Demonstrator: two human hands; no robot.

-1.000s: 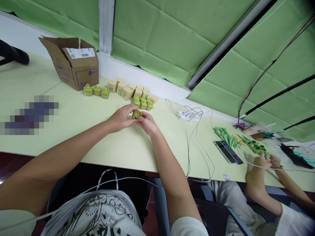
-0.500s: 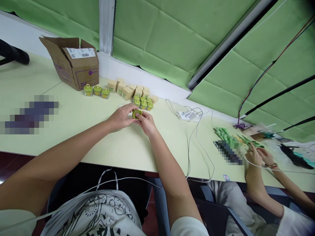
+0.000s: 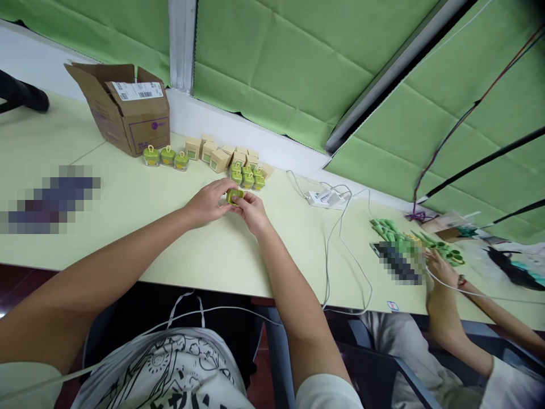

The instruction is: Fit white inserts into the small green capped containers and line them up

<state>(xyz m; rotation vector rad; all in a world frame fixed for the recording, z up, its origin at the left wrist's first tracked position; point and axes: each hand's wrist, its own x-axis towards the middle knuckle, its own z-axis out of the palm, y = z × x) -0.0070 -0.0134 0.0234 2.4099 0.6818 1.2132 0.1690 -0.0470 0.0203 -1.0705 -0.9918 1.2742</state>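
A small square green jar lid (image 3: 234, 196) with a lighter yellow-green rim is pinched between my two hands, just above the table. My left hand (image 3: 209, 202) closes on its left side with curled fingers. From the right, my right hand (image 3: 252, 211) grips it, the thumb pressed on its green face. Fingers hide whether a clear jar body is under the lid. Right behind my hands stands a cluster of small clear jars (image 3: 247, 180) with green lids and loop handles. Three more such jars (image 3: 167, 155) form a row to the left.
Small tan boxes (image 3: 219, 161) stand behind the jars, near an open cardboard box (image 3: 147, 128). A white power strip (image 3: 326, 199) trails cables across the table (image 3: 191, 261). At right, a co-worker's hands (image 3: 440, 270) are beside green pieces (image 3: 387, 229).
My hands stay almost still around the green jar lid, with only a slight shift. The co-worker's hands have moved a little toward the near side, exposing more green pieces.
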